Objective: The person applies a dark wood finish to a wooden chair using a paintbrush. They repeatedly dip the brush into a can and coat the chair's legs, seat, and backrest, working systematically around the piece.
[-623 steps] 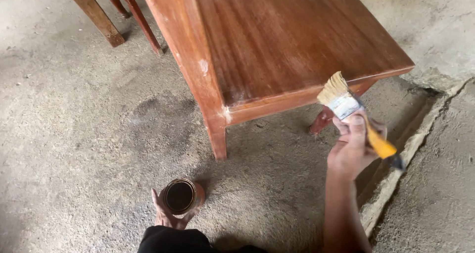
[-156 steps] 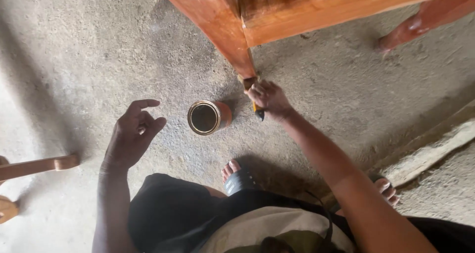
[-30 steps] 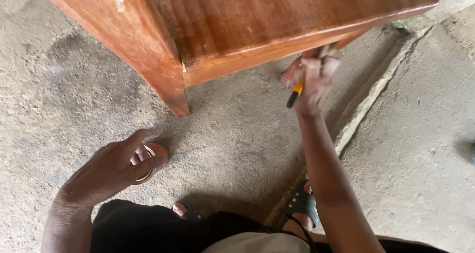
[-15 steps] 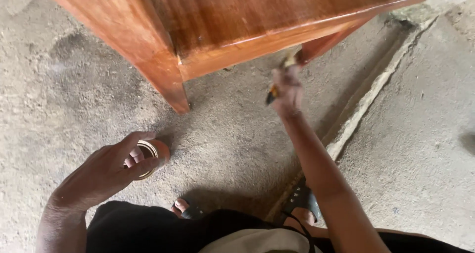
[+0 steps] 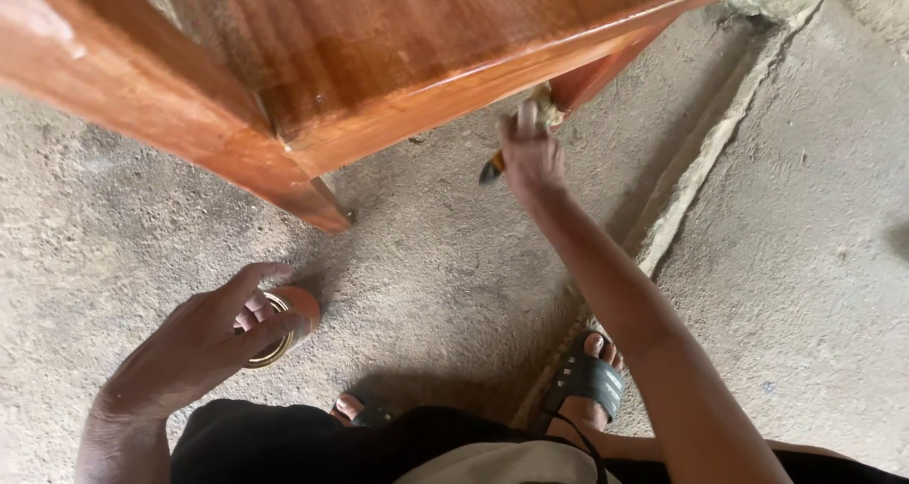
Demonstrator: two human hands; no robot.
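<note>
Brushing glossy wooden table (image 5: 398,58) edge (paintbrush (image 5: 516,143)) | left hand (image 5: 204,337) grips round tin (image 5: 284,318)

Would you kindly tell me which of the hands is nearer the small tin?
Left. The left hand grips the small tin on the floor; the right hand is up by the table's edge with the brush.

- The small round metal tin (image 5: 284,325) on the concrete floor is mostly covered by the left hand (image 5: 204,342).
- The yellow-handled paintbrush (image 5: 516,143) in the right hand (image 5: 532,157) hides its bristles under the glossy red-brown wooden table (image 5: 398,58).
- The table's top and far legs are cut off by the frame.
</note>
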